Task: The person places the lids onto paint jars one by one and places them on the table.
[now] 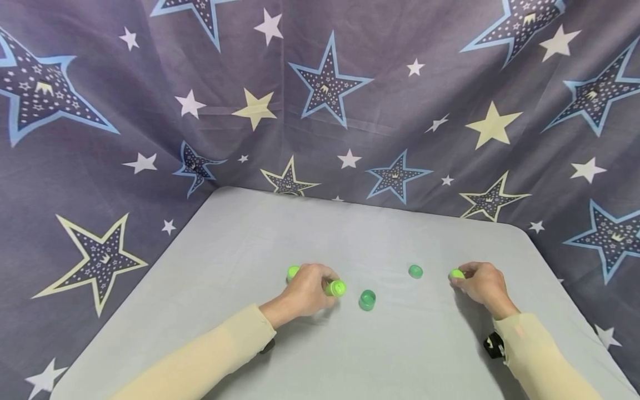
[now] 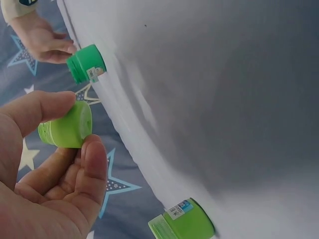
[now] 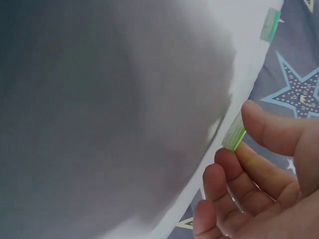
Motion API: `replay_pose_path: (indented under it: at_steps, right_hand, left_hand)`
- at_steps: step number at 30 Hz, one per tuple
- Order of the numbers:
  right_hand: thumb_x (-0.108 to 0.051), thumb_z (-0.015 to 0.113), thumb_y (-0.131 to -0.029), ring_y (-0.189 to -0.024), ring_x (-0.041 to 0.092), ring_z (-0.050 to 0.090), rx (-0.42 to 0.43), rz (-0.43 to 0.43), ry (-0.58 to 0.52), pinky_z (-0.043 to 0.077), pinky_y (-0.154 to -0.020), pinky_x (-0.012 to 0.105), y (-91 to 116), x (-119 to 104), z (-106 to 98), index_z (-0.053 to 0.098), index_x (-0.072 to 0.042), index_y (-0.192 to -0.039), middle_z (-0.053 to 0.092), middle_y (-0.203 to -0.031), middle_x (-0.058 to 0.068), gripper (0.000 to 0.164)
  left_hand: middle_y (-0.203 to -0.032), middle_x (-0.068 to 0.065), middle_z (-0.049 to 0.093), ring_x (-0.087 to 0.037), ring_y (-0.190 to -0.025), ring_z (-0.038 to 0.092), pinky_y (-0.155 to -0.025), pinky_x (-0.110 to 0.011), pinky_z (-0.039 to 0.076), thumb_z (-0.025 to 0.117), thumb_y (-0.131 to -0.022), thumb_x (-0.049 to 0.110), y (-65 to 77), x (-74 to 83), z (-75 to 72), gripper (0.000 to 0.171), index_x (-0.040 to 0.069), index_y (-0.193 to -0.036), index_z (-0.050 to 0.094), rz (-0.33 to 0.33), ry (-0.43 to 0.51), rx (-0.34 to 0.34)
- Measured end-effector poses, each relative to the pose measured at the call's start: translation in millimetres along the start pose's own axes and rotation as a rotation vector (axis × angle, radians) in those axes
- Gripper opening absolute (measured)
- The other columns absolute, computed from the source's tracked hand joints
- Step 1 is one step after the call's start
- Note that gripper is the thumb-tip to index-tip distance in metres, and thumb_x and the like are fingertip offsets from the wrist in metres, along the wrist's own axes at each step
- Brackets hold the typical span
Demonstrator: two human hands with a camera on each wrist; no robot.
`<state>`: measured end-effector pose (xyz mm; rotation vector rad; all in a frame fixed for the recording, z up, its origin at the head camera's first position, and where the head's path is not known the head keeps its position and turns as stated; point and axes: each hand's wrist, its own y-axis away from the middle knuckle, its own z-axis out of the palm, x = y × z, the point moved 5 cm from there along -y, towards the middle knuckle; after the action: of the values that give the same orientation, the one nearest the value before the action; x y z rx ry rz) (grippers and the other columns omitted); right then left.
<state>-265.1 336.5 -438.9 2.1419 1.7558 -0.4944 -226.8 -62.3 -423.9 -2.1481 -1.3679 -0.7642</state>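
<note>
My left hand [image 1: 307, 290] holds a small lime-green jar [image 1: 336, 288] between thumb and fingers. In the left wrist view this jar [image 2: 67, 128] looks raised off the table, its threaded neck away from the surface. Just behind that hand stands another lime-green jar [image 1: 293, 271], which bears a small label [image 2: 180, 209]. To the right of the left hand sits a dark green jar [image 1: 367, 300] without a lid. My right hand [image 1: 484, 284] pinches a lime-green lid [image 3: 234, 133] at the right; whether the lid touches the table is unclear.
A dark green lid [image 1: 415, 271] lies on the white-covered table [image 1: 400, 344] between the two hands. Star-patterned dark cloth [image 1: 320, 150] hangs around the table's back and sides. A black device [image 1: 494, 345] is strapped at the right wrist.
</note>
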Motion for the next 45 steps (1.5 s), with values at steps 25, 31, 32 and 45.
replay_pose_path:
  at_steps: [25, 31, 32, 45]
  right_hand:
    - [-0.021, 0.081, -0.088, -0.092, 0.028, 0.064, 0.063, -0.206, -0.128, 0.049, -0.070, 0.035, 50, -57, 1, 0.071, 0.000, -0.123, 0.071, -0.107, 0.016, 0.042]
    - [-0.018, 0.082, -0.087, -0.093, 0.029, 0.065, 0.066, -0.225, -0.172, 0.051, -0.069, 0.034, 61, -70, 4, 0.072, -0.003, -0.121, 0.071, -0.107, 0.013, 0.039]
    - [-0.018, 0.083, -0.086, -0.093, 0.029, 0.066, 0.069, -0.229, -0.178, 0.050, -0.069, 0.034, 63, -72, 5, 0.072, -0.003, -0.121, 0.071, -0.106, 0.013, 0.039]
    - [-0.015, 0.085, -0.083, -0.090, 0.024, 0.066, 0.081, -0.255, -0.237, 0.049, -0.068, 0.028, 79, -87, 18, 0.074, -0.005, -0.118, 0.072, -0.098, 0.005, 0.038]
  left_hand:
    - [-0.092, 0.004, 0.071, -0.007, -0.077, 0.059, -0.070, -0.024, 0.052, 0.088, -0.074, 0.005, 4.0, 2.4, 6.4, 0.034, 0.008, -0.106, 0.077, 0.044, 0.007, -0.004]
    - [-0.090, 0.005, 0.070, -0.009, -0.077, 0.060, -0.069, -0.024, 0.052, 0.089, -0.074, 0.005, 6.3, 2.9, 7.1, 0.034, 0.008, -0.105, 0.077, 0.037, 0.020, -0.009]
    - [-0.090, 0.005, 0.070, -0.008, -0.077, 0.060, -0.069, -0.024, 0.052, 0.089, -0.074, 0.005, 6.6, 2.8, 7.5, 0.034, 0.008, -0.105, 0.077, 0.034, 0.024, -0.011]
    - [-0.092, 0.004, 0.070, -0.007, -0.076, 0.058, -0.068, -0.022, 0.051, 0.089, -0.074, 0.005, 8.7, 5.3, 12.8, 0.034, 0.006, -0.105, 0.077, 0.054, 0.028, -0.020]
